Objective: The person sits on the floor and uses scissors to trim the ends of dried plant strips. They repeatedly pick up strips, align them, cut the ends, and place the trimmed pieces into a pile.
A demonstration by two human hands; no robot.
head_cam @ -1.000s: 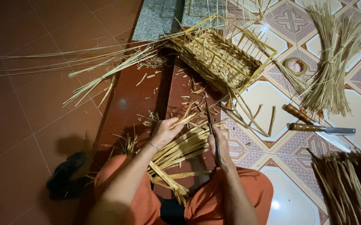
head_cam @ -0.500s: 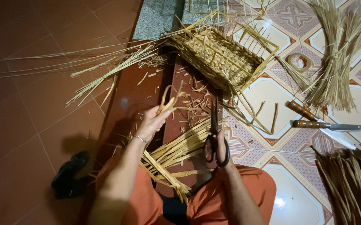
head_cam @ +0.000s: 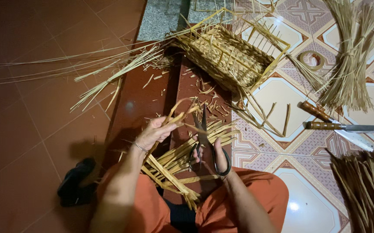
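Note:
My left hand (head_cam: 154,133) pinches a bent straw strip (head_cam: 179,113) that curls up in a loop from a woven straw piece (head_cam: 182,162) lying across my lap. My right hand (head_cam: 218,154) grips black scissors (head_cam: 204,140), fingers through the handles, blades pointing away from me and close beside the looped strip. The blades look nearly together. Loose straw ends fan out from the woven piece toward the right.
A half-woven straw basket (head_cam: 230,56) lies ahead on the red step. Long loose stalks (head_cam: 109,73) spread to the left. Two wooden-handled knives (head_cam: 334,123), a tape roll (head_cam: 312,59) and straw bundles (head_cam: 351,64) (head_cam: 368,185) sit on patterned tiles at right. A black shoe (head_cam: 75,185) lies lower left.
My left hand lifted a strip off the woven piece and bent it into a loop. My right hand took up the scissors by the handles and brought the blades to the strip.

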